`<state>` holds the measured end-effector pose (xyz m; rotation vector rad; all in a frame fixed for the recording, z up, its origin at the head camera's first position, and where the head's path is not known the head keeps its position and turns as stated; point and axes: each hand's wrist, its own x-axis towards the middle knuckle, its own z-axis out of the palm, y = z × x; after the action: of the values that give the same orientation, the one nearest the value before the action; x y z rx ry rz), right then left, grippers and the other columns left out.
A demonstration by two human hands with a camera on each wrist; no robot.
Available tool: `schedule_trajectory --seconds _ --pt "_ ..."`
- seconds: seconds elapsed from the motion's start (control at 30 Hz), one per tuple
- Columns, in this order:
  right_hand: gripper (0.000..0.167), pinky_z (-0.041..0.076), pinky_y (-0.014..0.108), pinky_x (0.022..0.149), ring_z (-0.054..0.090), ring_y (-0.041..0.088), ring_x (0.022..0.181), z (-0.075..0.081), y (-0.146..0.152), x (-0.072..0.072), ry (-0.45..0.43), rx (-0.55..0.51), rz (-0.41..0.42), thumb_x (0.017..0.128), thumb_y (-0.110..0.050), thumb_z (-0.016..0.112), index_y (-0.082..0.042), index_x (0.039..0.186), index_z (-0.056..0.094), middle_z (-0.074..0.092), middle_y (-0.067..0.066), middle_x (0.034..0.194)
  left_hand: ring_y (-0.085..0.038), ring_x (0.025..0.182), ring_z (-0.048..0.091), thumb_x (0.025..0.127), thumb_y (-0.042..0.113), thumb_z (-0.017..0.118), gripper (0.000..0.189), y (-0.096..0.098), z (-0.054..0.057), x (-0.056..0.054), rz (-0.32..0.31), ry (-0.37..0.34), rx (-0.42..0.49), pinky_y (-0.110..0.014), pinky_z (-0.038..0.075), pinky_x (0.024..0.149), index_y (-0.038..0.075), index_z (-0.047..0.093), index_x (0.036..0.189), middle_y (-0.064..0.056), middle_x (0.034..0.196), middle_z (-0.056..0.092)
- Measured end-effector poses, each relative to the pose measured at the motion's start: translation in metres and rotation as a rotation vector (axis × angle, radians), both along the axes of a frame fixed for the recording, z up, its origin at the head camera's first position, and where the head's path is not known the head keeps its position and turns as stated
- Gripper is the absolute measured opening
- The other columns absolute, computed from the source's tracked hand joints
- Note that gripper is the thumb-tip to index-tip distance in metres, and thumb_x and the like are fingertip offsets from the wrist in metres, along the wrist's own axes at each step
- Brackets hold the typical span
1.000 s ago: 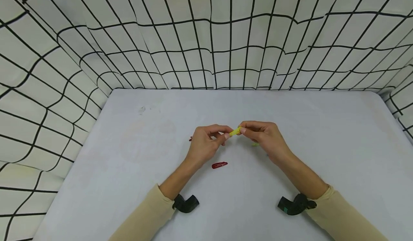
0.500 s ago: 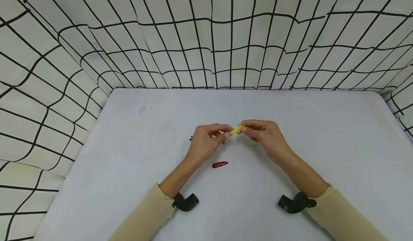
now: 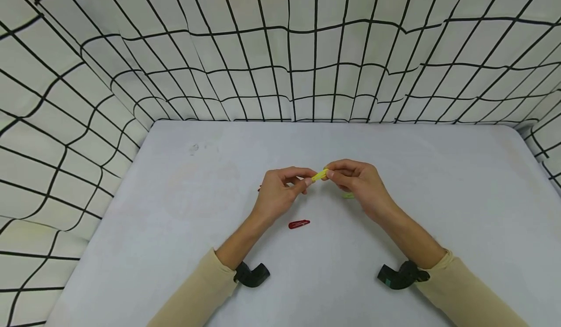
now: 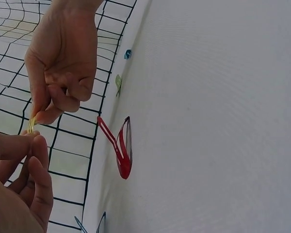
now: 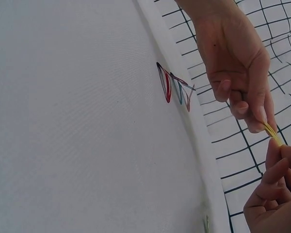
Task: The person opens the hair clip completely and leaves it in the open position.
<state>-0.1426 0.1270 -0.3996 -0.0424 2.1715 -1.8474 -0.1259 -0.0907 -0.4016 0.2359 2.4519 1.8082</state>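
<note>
A yellow snap hair clip [image 3: 319,175] is held above the table between both hands. My left hand [image 3: 280,190] pinches one end between thumb and index finger. The other end sits between the thumb and fingertips of my right hand [image 3: 361,186]. In the left wrist view the yellow clip [image 4: 31,125] shows as a narrow strip, partly covered by fingertips. Below the hands on the table lies a red snap hair clip [image 3: 299,224], whose two arms stand spread apart in the left wrist view. A light green clip [image 3: 348,195] peeks out beside the right hand.
Blue clips also lie on the white table [image 3: 219,156]: one clip [image 4: 128,54] far off in the left wrist view, another clip [image 5: 179,92] by the red one in the right wrist view. A reddish clip [image 3: 259,188] is mostly hidden behind the left hand. Black-gridded netting [image 3: 302,49] surrounds the table.
Both hands keep their pinch on the yellow hair clip. The right hand has risen slightly in the view, and the clip has shifted a little. The clips on the table stay put.
</note>
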Motion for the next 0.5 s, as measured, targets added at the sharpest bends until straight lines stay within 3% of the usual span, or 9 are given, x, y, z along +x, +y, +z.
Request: schedule_trajectory --seconds 0.2,0.4,0.5 --pt "0.025 0.046 0.029 0.075 0.054 0.015 0.081 -0.0002 -0.0013 0.0002 0.023 -0.034 0.007 0.099 -0.020 0.071 -0.005 0.120 0.072 0.075 0.002 0.094 -0.038 0.082 0.072 0.095 0.010 0.074 0.018 -0.0005 -0.0005 -0.0002 0.013 0.002 0.005 -0.020 0.035 0.054 0.015 0.082 0.111 -0.017 0.102 0.079" --pt "0.028 0.051 0.028 0.077 0.058 0.017 0.085 -0.0007 -0.0008 0.0006 0.046 -0.053 0.004 0.099 -0.016 0.071 -0.004 0.124 0.069 0.077 0.002 0.097 -0.035 0.084 0.074 0.095 0.011 0.074 0.018 -0.0004 0.0012 0.0000 0.013 -0.008 0.008 -0.020 0.039 0.057 0.018 0.082 0.111 -0.008 0.103 0.080" --pt "0.026 0.052 0.028 0.077 0.059 0.017 0.085 -0.0010 -0.0005 0.0001 0.082 -0.042 0.007 0.099 -0.017 0.071 -0.005 0.122 0.070 0.076 0.003 0.097 -0.036 0.087 0.075 0.096 0.013 0.074 0.018 -0.0005 0.0024 -0.0004 0.004 -0.011 0.013 -0.020 0.038 0.057 0.019 0.081 0.112 -0.011 0.105 0.079"
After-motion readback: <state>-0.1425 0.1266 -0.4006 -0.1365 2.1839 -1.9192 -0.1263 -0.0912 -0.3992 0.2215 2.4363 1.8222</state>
